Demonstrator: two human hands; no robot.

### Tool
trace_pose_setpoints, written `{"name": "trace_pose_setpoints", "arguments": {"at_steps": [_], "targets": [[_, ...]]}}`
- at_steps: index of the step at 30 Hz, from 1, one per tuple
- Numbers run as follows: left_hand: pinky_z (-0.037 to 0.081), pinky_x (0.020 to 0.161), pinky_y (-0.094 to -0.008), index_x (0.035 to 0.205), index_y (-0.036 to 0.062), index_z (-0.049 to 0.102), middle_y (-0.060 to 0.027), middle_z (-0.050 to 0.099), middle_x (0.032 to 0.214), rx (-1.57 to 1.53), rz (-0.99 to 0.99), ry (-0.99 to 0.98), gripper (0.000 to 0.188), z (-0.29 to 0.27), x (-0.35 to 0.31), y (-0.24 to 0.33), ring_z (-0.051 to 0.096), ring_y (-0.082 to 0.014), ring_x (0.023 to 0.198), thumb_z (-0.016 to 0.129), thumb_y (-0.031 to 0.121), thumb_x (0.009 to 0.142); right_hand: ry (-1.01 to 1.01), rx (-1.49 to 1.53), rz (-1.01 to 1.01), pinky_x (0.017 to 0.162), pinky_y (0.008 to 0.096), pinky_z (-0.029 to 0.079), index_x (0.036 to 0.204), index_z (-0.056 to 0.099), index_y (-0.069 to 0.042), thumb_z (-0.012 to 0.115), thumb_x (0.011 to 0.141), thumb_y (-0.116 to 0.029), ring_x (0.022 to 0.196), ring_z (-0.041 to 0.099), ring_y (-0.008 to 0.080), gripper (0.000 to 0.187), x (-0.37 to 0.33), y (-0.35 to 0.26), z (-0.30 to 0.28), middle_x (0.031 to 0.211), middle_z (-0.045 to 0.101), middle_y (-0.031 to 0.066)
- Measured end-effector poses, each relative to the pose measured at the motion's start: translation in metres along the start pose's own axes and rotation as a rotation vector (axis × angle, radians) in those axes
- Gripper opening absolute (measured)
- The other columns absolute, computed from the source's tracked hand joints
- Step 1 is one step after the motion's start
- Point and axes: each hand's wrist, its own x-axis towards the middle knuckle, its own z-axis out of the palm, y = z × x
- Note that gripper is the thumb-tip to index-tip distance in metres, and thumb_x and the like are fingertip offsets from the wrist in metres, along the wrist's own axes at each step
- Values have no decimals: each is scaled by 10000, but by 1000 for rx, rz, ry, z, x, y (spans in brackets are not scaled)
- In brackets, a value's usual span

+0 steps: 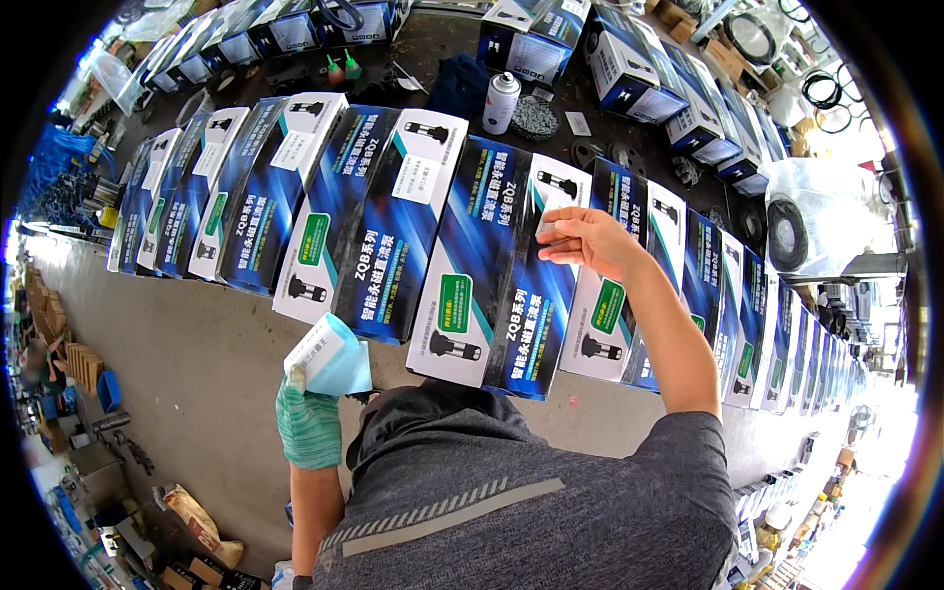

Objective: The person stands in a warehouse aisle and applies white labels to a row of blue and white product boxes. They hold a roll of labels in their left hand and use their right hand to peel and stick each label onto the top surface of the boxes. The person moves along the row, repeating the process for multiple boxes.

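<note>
In my left hand (309, 425), covered by a green knitted glove, is a sheaf of labels (344, 366) with light blue backing and a white printed face on top. It is held beside the front edge of the boxes. My bare right hand (588, 239) reaches over a blue and white carton (470, 256) directly ahead, thumb and fingers pinched together. A small pale label (547, 222) shows at the fingertips, against the carton's white upper panel; its far part is hidden by the hand. On the carton to the left, a white label (417, 178) is stuck on the upper panel.
Similar cartons (261, 197) stand in a long row to both sides, with more boxes (629, 69) behind. A spray can (501, 103), small green-capped bottles (351, 67) and a dark cloth (459, 84) sit on the dark table. A bagged black coil (787, 236) lies far right.
</note>
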Motion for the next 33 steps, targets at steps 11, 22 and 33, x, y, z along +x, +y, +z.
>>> {"name": "trace_pose_setpoints", "arguments": {"at_steps": [11, 22, 33], "targets": [[449, 1141, -478, 1430, -17, 551, -163, 623, 1390, 26, 28, -30, 617, 13, -23, 2, 593, -305, 1292, 670, 415, 1005, 419, -1410, -998, 1297, 519, 220, 1533, 546, -192, 488, 1107, -489, 1616, 185, 351, 523, 50, 0, 49, 1675, 390, 128], [452, 1133, -485, 1418, -20, 563, -165, 617, 1393, -35, 52, 7, 626, -22, -62, -13, 579, -318, 1307, 683, 420, 990, 322, -1696, -572, 1316, 571, 18, 1667, 312, -301, 171, 1040, -759, 1637, 49, 361, 790, 60, 32, 125, 1775, 144, 65], [485, 1092, -459, 1405, -22, 587, -159, 654, 1345, -120, 98, 5, 589, -39, -125, -36, 617, -304, 1259, 678, 397, 1001, 230, -1580, -784, 1272, 682, 50, 1671, 307, -251, 270, 1038, -748, 1622, 58, 438, 806, -75, 147, 216, 1760, 180, 129]]}}
